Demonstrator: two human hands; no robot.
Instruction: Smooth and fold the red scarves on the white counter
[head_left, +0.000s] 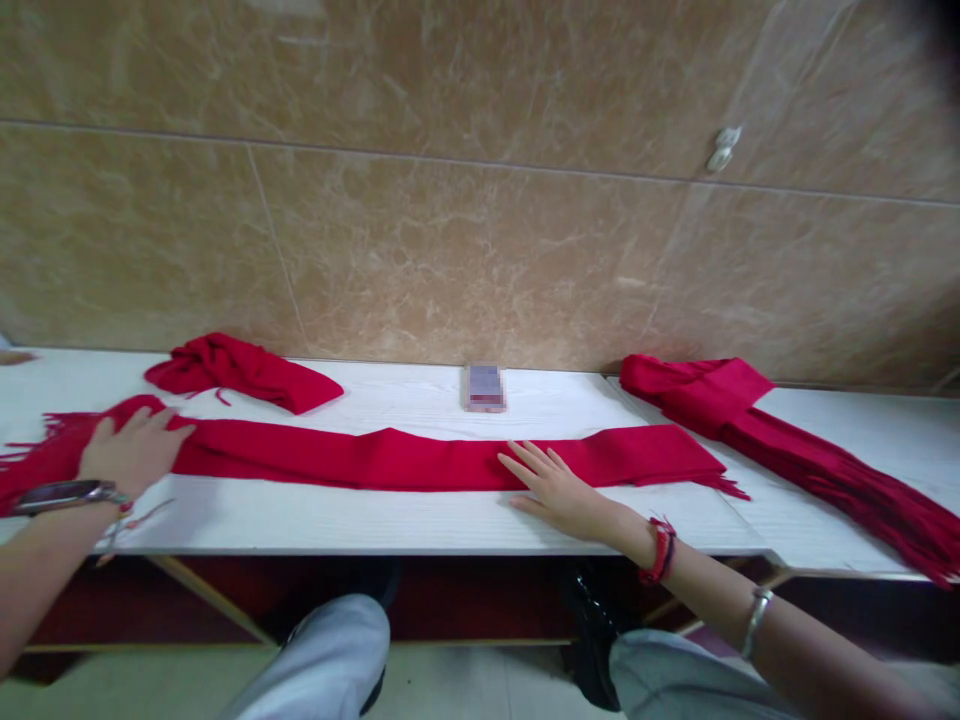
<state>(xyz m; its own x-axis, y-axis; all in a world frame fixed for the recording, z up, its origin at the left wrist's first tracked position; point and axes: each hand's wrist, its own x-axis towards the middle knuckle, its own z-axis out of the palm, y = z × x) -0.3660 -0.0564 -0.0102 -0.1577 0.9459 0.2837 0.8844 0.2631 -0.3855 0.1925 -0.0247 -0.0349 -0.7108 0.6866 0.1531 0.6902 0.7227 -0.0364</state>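
Note:
A long red scarf (420, 460) with fringed ends lies stretched lengthwise along the white bench top. Near its left end, my left hand (131, 455) rests on the cloth with fingers spread. My right hand (559, 490) lies flat over the lower edge of the scarf, right of its middle, fingers apart. Neither hand grips the fabric. Behind the left part sits a crumpled red cloth (247, 370). At the right, another red scarf (810, 460) is folded over at its upper end, and its fringed end reaches the bench's front edge.
A phone-like rectangular object (486, 388), blurred out on its face, lies by the tiled wall (465, 250). The white bench top (300, 515) has open compartments under its front edge. A small white fitting (724, 148) is on the wall. My knees are below the edge.

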